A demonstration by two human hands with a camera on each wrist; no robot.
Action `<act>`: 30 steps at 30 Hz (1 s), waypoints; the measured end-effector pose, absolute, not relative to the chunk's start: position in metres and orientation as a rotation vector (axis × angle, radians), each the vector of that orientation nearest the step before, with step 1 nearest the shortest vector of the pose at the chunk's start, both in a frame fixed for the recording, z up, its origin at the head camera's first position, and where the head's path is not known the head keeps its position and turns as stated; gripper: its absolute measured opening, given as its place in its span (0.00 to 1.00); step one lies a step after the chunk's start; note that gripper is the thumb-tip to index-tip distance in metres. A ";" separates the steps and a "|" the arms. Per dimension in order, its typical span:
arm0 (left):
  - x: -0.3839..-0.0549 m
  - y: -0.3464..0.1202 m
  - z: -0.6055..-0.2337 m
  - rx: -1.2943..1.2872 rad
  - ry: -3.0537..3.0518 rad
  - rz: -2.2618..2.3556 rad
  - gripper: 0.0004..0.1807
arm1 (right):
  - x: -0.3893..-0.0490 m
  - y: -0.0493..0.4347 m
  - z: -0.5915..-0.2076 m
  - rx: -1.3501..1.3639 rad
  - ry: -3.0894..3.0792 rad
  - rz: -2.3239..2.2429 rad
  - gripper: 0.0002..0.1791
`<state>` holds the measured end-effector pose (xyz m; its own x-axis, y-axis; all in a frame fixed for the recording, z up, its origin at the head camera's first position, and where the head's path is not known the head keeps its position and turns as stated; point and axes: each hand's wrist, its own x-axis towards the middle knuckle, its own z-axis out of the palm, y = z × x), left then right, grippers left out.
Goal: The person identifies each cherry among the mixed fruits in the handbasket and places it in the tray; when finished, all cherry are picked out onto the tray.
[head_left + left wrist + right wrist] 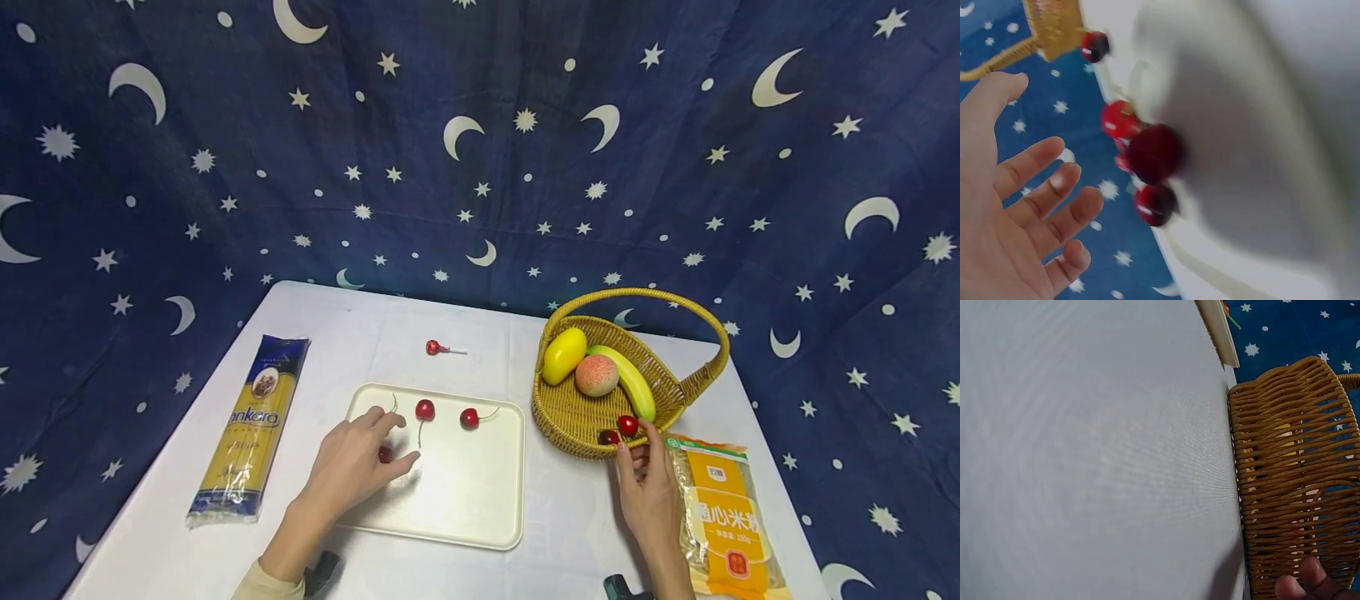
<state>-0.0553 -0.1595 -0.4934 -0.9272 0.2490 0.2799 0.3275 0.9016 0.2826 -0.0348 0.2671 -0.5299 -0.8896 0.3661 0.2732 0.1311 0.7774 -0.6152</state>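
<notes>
Several red cherries with stems lie on a cream tray (465, 517). Two show plainly, the middle cherry (425, 409) and the right cherry (469, 418). My left hand (352, 458) hovers over the tray's left side, thumb and fingers spread, holding nothing. Under it sits a partly hidden dark cherry (386, 454), which looms large (1155, 153) in the left wrist view. At the front rim of a wicker basket (570, 442) is my right hand (648, 483). Its index fingertip is close to a red cherry (627, 425) inside, beside a darker cherry (609, 437); whether it grips anything is unclear.
The basket also holds a yellow mango-like fruit (565, 356), a peach (597, 376) and a banana (626, 379), under an arched handle (637, 292). A red lollipop (442, 347) lies behind the tray. Pasta packs flank the table, blue-yellow (251, 425) left, orange (723, 517) right.
</notes>
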 end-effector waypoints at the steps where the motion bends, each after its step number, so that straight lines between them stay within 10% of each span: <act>1: -0.058 -0.155 -0.489 -0.450 -2.819 -0.498 0.26 | -0.035 0.267 -0.530 -0.378 -2.590 0.855 0.29; 30: -0.146 0.015 -0.419 -1.223 -2.572 -0.555 0.19 | -0.035 0.270 -0.531 -0.387 -2.608 0.855 0.30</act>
